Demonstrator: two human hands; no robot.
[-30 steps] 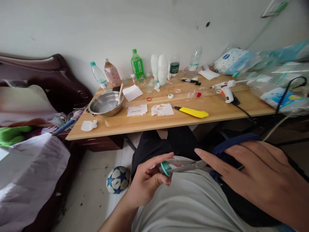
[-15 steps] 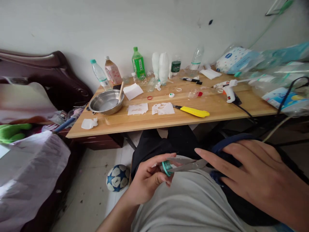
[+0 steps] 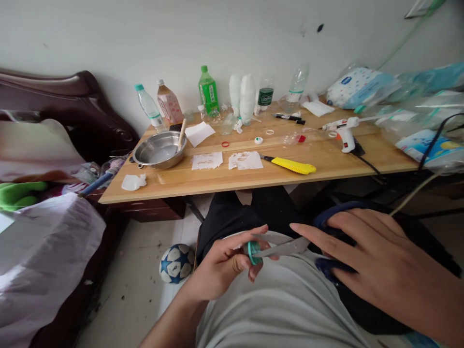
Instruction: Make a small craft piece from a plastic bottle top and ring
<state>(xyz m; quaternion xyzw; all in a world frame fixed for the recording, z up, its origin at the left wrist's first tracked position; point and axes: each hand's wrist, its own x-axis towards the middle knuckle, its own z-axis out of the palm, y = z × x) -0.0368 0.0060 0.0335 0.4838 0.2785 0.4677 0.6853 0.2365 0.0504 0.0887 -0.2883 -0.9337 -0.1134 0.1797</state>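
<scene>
While left hand holds teal-ringed piece, right hand scissors, wooden table lines pale wall.

One pair of scissors, one bowl, one knife, one ball

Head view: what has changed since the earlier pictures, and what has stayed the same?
The left hand has shifted slightly right with the small round teal plastic piece, and the blue-handled metal scissors in the right hand look slightly wider open. Both hands keep their hold; the long yellow box cutter lies unmoved on the wooden table.
</scene>
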